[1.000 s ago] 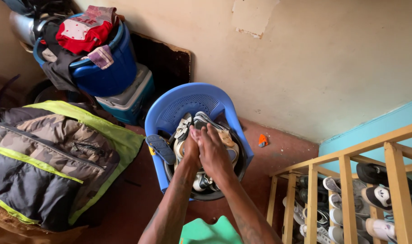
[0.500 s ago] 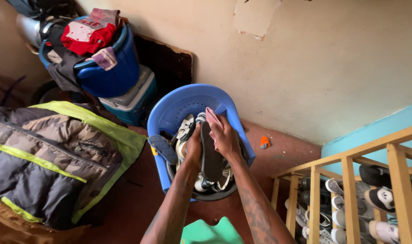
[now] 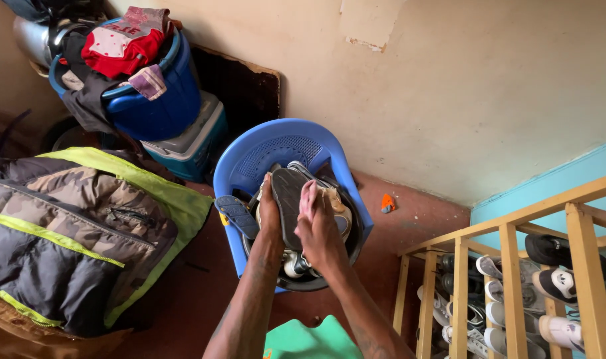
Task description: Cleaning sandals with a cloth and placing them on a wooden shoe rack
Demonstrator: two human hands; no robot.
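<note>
Shoe: a dark-soled shoe is held sole up, above the heap of footwear in a black basin that sits on a blue plastic chair.
Long axis: runs away from the person toward the chair back, tilted a little; which end is toe and which heel I cannot say for sure, as the upper is hidden.
Left hand: the left hand is closed along the shoe's left edge, thumb side up.
Right hand: the right hand grips the right edge, fingers curled over the rim of the sole.
Under it: white and grey sneakers piled loosely in the basin, and a blue sandal lying on the chair's left rim, partly overhanging.
Risk: the pile looks unstable, so dragging the shoe free could pull a neighbour over the basin's edge; the sandal seems likeliest to drop if the chair is nudged.
Risk, grip: both holds are on the edges only, so a twist could let the shoe slip back.
Around: a camouflage jacket to the left, a blue tub of clothes behind it, a wooden shoe rack to the right.
</note>
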